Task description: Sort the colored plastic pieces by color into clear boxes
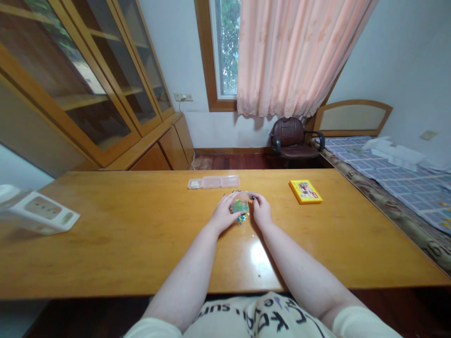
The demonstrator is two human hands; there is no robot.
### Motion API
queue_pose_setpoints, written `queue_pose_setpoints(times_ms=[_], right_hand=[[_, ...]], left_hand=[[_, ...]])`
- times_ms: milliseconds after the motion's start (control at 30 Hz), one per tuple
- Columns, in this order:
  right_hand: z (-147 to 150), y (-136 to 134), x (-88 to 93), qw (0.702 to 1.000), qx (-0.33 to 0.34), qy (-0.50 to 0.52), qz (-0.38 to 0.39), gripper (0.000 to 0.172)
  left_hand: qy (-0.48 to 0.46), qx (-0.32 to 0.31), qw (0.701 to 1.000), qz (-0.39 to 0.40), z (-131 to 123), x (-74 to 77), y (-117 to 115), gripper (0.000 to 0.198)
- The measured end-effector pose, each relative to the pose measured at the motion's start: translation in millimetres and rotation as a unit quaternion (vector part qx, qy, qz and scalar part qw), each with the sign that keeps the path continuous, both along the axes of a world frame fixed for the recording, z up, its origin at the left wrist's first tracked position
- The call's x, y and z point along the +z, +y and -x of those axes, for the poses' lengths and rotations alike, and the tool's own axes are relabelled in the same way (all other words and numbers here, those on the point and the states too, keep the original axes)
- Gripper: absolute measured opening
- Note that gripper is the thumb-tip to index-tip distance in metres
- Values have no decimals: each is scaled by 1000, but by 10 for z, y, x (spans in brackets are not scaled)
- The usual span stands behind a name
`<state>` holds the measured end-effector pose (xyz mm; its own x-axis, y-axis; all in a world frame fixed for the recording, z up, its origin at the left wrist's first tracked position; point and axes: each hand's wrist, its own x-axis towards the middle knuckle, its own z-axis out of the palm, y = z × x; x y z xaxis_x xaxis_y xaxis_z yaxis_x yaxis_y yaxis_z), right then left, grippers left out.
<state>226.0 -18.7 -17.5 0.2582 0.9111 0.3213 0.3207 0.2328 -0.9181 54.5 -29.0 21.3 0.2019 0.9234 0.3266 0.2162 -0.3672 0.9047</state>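
Note:
Above the middle of the table, my left hand (222,213) is closed round a small clear plastic box (243,197), with its thumb along the near side. Green and blue small pieces (238,206) show through the box's wall. Just below it, several tiny coloured pieces (241,219) in blue, yellow and white lie in a small heap by my left thumb. My right hand (261,211) has its fingers curled, thumb and index finger pinching at the box's far right corner. The exact kind of the pieces is too small to make out.
A clear compartment tray (221,182) lies beyond my hands. To the right is a flat yellow box (305,191) with a printed picture. A white and clear container (42,211) lies at the left. Behind the wooden table (141,263) are an office chair (291,138) and a bed (398,164).

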Motion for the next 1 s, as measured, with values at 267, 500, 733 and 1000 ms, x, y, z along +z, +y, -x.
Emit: queue_pose_setpoints(times_ms=[267, 500, 733, 1000], right_hand=[[88, -254, 114, 964, 120, -188, -144, 51], [136, -246, 90, 951, 66, -251, -169, 39], [142, -270, 110, 946, 67, -263, -180, 32], [-70, -52, 177, 953, -65, -268, -129, 32]], left_hand=[[-267, 24, 952, 146, -124, -168, 97, 71], [-300, 17, 936, 185, -178, -201, 83, 72], [-282, 52, 936, 206, -222, -241, 91, 60], [-257, 97, 946, 173, -161, -350, 193, 49]])
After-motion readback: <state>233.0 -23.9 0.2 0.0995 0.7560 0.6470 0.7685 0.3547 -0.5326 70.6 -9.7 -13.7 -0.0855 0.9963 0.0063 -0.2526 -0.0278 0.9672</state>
